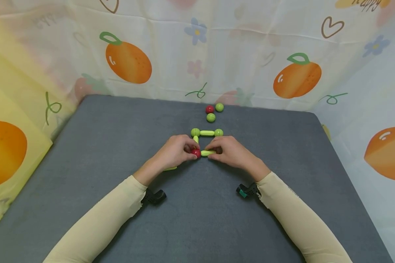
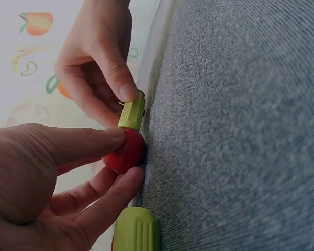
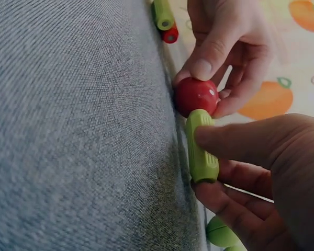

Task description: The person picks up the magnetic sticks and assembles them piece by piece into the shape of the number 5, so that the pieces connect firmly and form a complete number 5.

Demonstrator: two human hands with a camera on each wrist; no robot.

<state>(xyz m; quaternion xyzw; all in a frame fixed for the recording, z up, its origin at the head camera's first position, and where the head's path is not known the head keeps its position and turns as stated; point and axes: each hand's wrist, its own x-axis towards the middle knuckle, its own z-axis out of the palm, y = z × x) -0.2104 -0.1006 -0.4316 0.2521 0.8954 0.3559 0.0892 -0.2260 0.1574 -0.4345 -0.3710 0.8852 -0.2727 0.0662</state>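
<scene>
In the head view my left hand (image 1: 175,150) pinches a red ball (image 1: 196,153) between thumb and fingers, low over the table. Opposite it, my right hand (image 1: 232,151) holds a short ribbed light-green rod (image 1: 207,153) by its sides. The rod's end meets the red ball, as the right wrist view shows with the rod (image 3: 201,151) and ball (image 3: 196,97) in line. Behind the hands, a green ball (image 1: 195,132) joins a crosswise green rod (image 1: 207,133) to another green ball (image 1: 218,132). From the left one, another rod (image 1: 195,139) runs toward the red ball.
A loose red ball (image 1: 209,109) and two green balls (image 1: 219,107) lie near the table's back edge. Beside the left wrist is a green rod (image 1: 169,168), with a red rod (image 3: 170,35) next to it. Printed cloth (image 1: 171,65) hangs behind the grey table (image 1: 197,219).
</scene>
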